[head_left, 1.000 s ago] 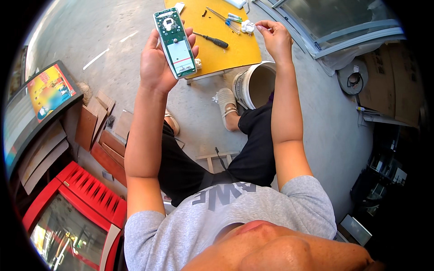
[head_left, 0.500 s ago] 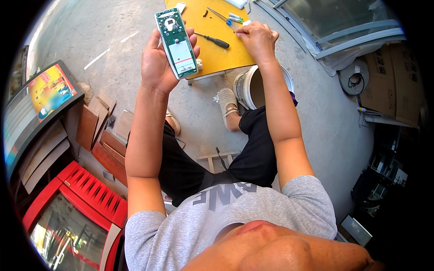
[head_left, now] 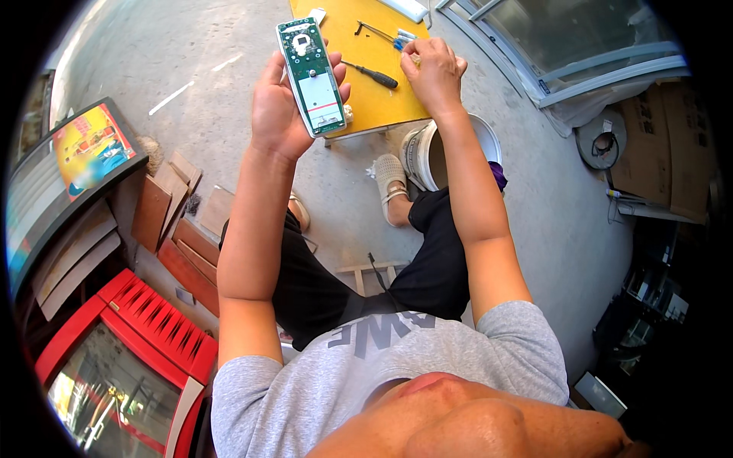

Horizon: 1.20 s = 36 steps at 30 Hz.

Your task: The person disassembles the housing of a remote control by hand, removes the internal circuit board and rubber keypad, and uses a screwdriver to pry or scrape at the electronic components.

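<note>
My left hand [head_left: 276, 107] holds up a slim handheld device [head_left: 311, 76] with its case off, so the green circuit board and a pale panel show. The fingers wrap behind it, their tips showing along its right side. Over the right edge of the yellow table [head_left: 382, 111], my right hand [head_left: 435, 75] has thumb and fingers curled together; whatever they pinch is hidden. Close to its fingertips lie a blue-handled screwdriver [head_left: 399, 43] and small cylindrical pieces beside it. Between my hands, a dark-handled screwdriver [head_left: 376, 77] rests on the tabletop.
A white bucket [head_left: 416, 156] stands under my right forearm, with purple material [head_left: 498, 175] at its rim. Wooden boards [head_left: 187, 252] and a red-framed cabinet [head_left: 130, 336] are at my left. A glazed metal frame [head_left: 580, 46] and cardboard boxes [head_left: 664, 145] are at the right.
The view has shifted slightly, so the table and device appear further right and lower. My right hand has turned a little, its fingers more curled. My left hand still holds the device.
</note>
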Each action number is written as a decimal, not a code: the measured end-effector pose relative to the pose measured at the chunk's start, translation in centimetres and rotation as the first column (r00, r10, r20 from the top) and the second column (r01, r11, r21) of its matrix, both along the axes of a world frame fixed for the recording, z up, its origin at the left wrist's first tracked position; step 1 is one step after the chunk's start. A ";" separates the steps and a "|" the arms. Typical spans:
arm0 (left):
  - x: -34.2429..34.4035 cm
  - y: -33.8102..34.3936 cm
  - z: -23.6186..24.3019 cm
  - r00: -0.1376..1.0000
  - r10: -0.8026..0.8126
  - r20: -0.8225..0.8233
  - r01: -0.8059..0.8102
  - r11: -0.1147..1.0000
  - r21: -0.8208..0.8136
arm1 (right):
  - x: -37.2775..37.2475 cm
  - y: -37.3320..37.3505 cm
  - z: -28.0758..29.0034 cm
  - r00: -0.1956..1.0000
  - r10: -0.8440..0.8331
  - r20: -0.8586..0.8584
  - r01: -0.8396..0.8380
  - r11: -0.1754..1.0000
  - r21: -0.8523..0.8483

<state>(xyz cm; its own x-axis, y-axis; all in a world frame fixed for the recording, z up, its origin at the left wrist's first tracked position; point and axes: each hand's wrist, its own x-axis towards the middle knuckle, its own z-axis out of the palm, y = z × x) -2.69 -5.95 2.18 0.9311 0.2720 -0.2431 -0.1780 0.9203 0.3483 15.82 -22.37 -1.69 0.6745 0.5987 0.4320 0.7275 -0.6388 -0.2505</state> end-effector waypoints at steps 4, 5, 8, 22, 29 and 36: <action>0.2 -0.8 0.0 1.000 -0.010 -0.020 0.009 1.000 -0.020 | -0.7 0.4 3.1 0.873 0.164 -0.459 0.029 0.922 0.386; 0.3 -1.0 -0.3 0.999 -0.039 0.014 0.039 0.999 -0.028 | -0.9 0.5 3.3 0.818 0.282 -0.501 0.012 0.862 0.506; 0.5 -1.8 -0.8 0.994 -0.101 0.043 0.101 0.995 0.010 | -1.9 0.8 4.3 0.619 0.566 -0.544 0.036 0.672 0.740; 1.2 -5.8 0.1 0.959 -0.283 -0.026 0.284 0.958 0.051 | -3.1 -0.1 4.6 0.533 0.567 -0.628 0.052 0.719 0.693; 1.1 -6.0 0.3 0.962 -0.273 -0.027 0.274 0.959 0.071 | -3.1 -0.3 4.7 0.552 0.606 -0.572 0.046 0.663 0.747; 1.3 -6.1 0.3 0.962 -0.270 -0.043 0.273 0.957 0.095 | -2.4 -0.9 4.3 0.627 0.573 -0.528 -0.046 0.704 0.709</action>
